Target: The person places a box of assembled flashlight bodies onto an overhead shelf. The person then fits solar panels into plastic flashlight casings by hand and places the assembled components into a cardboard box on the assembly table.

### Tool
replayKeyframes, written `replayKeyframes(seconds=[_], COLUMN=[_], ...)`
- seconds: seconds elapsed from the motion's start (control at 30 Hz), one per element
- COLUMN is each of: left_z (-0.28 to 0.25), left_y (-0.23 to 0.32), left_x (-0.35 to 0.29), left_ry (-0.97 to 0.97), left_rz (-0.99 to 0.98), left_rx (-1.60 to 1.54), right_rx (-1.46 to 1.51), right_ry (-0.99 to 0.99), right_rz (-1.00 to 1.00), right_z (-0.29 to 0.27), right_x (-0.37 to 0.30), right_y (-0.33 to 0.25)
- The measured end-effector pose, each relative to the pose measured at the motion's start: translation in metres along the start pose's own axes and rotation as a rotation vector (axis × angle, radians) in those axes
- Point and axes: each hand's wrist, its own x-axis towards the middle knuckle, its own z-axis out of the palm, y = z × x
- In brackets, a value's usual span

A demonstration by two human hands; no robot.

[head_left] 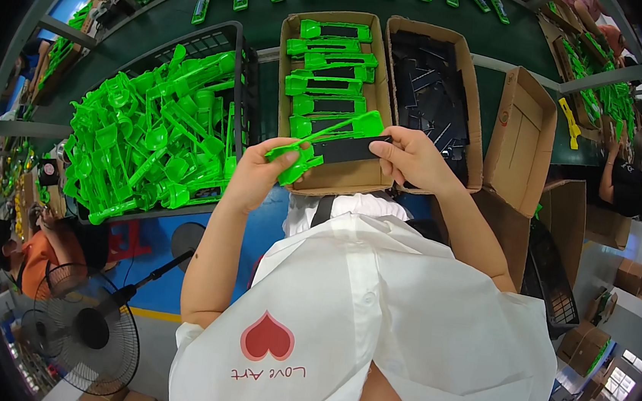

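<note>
White short-sleeved shirt (372, 319), red heart print on front; bare forearms.

Factory assembly line — long dark green conveyor belt (260, 23) carrying parts, black wire crate of bright green plastic pieces (151, 132), open cardboard boxes (521, 142), co-workers (632, 182) alongside.

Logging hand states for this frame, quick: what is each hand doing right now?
Left hand: closed on the green plastic piece.
Right hand: closed, pinching the black strip that lies against that green piece.
</note>
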Motion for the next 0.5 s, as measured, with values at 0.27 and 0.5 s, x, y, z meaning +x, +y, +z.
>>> replayKeyframes(seconds=[0.27, 0.5], left_z=[0.008, 0.012], left_y=[-0.003, -0.011], left_x=[0.000, 0.005], left_ry=[-0.043, -0.011], left_rz=[-0.027, -0.026], left_rx=[0.098, 0.098], right_rx=[-0.210, -0.502], right_ry=[0.041, 0.152], right_rz=[0.062, -0.012], right_z=[0.016, 0.022], right_x=[0.004, 0.016], right_y=[-0.006, 0.017])
